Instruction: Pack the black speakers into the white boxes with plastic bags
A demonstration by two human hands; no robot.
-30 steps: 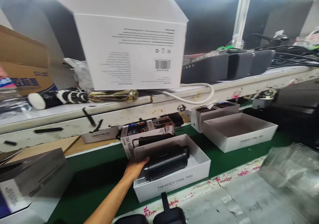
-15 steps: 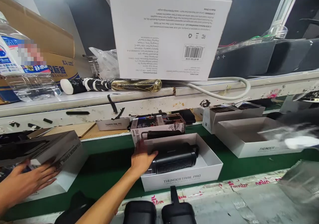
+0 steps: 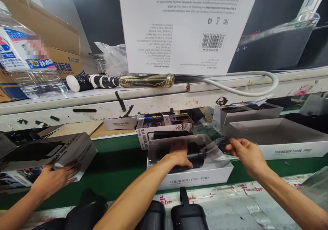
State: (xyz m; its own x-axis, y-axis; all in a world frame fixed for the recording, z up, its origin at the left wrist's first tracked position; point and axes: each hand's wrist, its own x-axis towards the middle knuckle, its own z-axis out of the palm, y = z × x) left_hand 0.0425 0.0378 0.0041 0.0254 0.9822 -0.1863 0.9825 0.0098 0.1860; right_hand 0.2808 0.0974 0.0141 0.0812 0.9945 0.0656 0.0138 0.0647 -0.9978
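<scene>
A black cylindrical speaker [image 3: 196, 157] lies in an open white box [image 3: 194, 181] lettered THUNDER TRAIL PRO. My left hand [image 3: 179, 153] reaches into this box from the front, its fingers over the speaker and its thumb on the near side. Just past the box's right end, my right hand [image 3: 239, 149] pinches the edge of a clear plastic bag [image 3: 217, 149]. The bag stretches leftward from my fingertips over the right part of the box. Where the bag ends around the speaker is hard to make out.
Another person's hand [image 3: 57, 175] touches a white box [image 3: 82, 155] at the left. An open white box [image 3: 294, 151] stands on the green belt [image 3: 115, 165] at the right. Black speakers [image 3: 188, 216] stand in front. Above are a shelf edge [image 3: 153, 102], a cable and a water bottle.
My right hand has come into view with the clear bag pinched in it. My left hand has moved right, farther over the speaker. The view has shifted slightly.
</scene>
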